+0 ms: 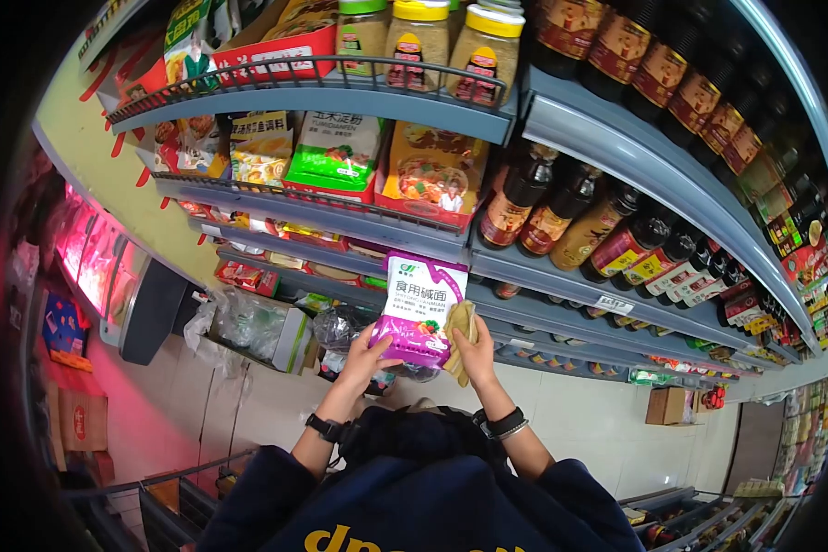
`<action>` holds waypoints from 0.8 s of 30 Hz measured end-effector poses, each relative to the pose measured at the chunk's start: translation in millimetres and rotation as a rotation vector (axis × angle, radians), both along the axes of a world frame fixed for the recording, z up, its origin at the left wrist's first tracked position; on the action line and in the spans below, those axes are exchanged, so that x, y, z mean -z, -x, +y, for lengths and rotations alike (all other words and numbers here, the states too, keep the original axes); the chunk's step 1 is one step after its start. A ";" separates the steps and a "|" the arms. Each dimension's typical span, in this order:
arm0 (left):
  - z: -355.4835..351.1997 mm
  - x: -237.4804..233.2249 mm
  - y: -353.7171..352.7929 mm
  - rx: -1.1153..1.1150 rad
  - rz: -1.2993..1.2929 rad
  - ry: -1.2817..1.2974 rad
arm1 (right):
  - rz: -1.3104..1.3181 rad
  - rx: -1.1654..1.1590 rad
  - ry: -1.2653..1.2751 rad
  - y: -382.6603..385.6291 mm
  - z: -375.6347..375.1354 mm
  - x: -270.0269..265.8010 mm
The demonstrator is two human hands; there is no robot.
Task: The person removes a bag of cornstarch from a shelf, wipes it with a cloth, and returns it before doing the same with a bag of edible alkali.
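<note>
A purple and white packet (418, 308) is held upright between both hands, its printed front showing. My left hand (366, 359) is closed on its lower left edge, with the thumb over the front. At its right edge, my right hand (474, 350) grips a folded yellowish-brown cloth (460, 336), which lies against the packet. The fingers behind the packet are hidden.
Shelves (340, 101) ahead hold packets and jars; dark sauce bottles (524, 198) stand on shelves to the right. An open box with plastic wrap (262, 331) sits low at left. A cardboard box (669, 405) is on the floor at right.
</note>
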State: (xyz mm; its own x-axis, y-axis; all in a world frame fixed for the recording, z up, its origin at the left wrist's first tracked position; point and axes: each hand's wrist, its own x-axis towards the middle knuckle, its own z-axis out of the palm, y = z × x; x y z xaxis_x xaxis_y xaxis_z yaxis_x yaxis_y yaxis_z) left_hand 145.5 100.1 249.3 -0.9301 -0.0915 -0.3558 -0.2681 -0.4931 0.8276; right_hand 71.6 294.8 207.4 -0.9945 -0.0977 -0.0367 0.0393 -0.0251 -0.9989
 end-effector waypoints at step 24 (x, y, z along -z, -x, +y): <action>-75.1 24.4 189.4 0.185 0.216 0.942 | -0.303 0.195 0.153 35.4 -33.8 31.6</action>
State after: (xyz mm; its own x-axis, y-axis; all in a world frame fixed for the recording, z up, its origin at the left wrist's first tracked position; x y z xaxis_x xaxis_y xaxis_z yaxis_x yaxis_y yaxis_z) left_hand -43.9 25.1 224.8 -0.9948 -0.0966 -0.0323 -0.0708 0.4281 0.9010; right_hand 36.2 261.0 175.8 -0.9414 0.0645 -0.3311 0.3116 -0.2094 -0.9269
